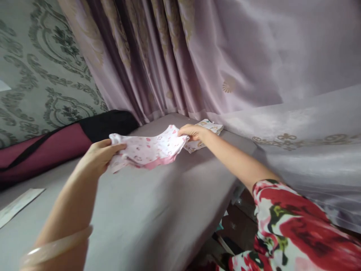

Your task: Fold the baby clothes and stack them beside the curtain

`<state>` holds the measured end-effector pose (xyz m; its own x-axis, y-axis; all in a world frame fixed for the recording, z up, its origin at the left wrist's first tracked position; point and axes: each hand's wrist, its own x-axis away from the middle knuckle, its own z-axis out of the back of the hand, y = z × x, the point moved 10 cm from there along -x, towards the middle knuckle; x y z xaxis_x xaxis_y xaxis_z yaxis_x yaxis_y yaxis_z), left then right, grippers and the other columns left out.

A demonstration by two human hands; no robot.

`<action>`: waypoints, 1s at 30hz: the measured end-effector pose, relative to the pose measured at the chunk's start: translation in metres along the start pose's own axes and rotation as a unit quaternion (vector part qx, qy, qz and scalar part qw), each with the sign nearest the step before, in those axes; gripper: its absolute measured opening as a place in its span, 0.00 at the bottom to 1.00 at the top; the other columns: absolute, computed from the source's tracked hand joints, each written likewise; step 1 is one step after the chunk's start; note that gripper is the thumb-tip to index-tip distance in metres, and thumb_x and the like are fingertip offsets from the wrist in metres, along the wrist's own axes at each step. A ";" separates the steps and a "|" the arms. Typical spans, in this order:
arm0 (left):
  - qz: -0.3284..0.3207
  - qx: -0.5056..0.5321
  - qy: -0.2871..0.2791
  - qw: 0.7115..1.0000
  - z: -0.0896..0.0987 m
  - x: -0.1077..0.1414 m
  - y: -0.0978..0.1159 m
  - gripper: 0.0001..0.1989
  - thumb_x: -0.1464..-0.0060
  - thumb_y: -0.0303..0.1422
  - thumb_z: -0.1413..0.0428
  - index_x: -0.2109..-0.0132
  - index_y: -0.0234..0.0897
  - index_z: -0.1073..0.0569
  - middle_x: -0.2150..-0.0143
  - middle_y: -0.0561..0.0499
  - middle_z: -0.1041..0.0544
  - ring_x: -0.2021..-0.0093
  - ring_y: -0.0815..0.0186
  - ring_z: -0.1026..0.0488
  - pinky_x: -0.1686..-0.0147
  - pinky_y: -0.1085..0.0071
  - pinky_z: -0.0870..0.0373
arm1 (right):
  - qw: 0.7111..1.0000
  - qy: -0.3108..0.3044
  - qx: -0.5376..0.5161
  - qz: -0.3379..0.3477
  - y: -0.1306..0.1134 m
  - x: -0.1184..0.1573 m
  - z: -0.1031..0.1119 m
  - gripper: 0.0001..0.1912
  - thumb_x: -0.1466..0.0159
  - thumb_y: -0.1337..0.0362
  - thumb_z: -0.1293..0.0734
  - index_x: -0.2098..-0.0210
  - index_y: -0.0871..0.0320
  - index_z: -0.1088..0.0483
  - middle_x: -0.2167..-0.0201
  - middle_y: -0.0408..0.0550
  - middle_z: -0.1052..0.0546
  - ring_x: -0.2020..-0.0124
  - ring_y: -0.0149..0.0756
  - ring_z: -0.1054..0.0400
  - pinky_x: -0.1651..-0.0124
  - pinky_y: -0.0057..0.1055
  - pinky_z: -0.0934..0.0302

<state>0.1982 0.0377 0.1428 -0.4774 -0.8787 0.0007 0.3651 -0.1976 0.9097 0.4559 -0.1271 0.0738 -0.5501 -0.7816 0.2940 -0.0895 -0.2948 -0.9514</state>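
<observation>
A small white garment [149, 148] with a pink print and a pink lower part is stretched between my two hands, above the grey-covered surface. My left hand [103, 154] pinches its left end between thumb and fingers. At the opposite corner, my right hand [191, 131] is closed on the fabric. Just behind that hand lies a folded white cloth [210, 127] with a tan print, partly covered by my wrist and the garment. The exact kind of garment cannot be made out.
The grey-covered surface [135, 210] runs to a curtained corner. A long maroon and black bag [56, 141] lies along the patterned wall. A flat pale sheet [19, 205] is at the left. Mauve curtains [180, 67] hang behind. The surface's edge drops off at the right.
</observation>
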 end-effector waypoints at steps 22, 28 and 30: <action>0.047 0.395 -0.094 0.913 -0.273 -0.025 0.020 0.09 0.58 0.29 0.41 0.67 0.36 0.33 0.76 0.58 0.30 0.77 0.73 0.30 0.69 0.72 0.30 | 0.810 0.256 0.523 -0.067 -0.061 -0.019 0.218 0.15 0.47 0.74 0.29 0.59 0.66 0.23 0.70 0.50 0.22 0.67 0.39 0.27 0.66 0.29 0.33; 0.079 0.423 -0.114 0.896 -0.300 -0.020 0.000 0.10 0.56 0.28 0.41 0.66 0.37 0.33 0.74 0.58 0.28 0.76 0.73 0.30 0.67 0.72 0.29 | 0.784 0.272 0.554 -0.068 -0.064 -0.018 0.236 0.16 0.43 0.68 0.31 0.56 0.67 0.23 0.65 0.52 0.22 0.63 0.38 0.27 0.63 0.28 0.34; 0.091 0.425 -0.122 0.892 -0.309 -0.016 -0.006 0.10 0.56 0.27 0.41 0.65 0.37 0.33 0.73 0.58 0.28 0.76 0.73 0.30 0.67 0.72 0.29 | 0.780 0.273 0.560 -0.062 -0.062 -0.019 0.241 0.16 0.42 0.67 0.31 0.54 0.64 0.23 0.63 0.51 0.21 0.61 0.39 0.27 0.60 0.29 0.34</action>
<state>0.4505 -0.0817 0.0091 -0.6693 -0.7218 0.1759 -0.2351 0.4304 0.8715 0.6722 -0.2263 0.1491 -0.8933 -0.4495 0.0032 0.4439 -0.8832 -0.1515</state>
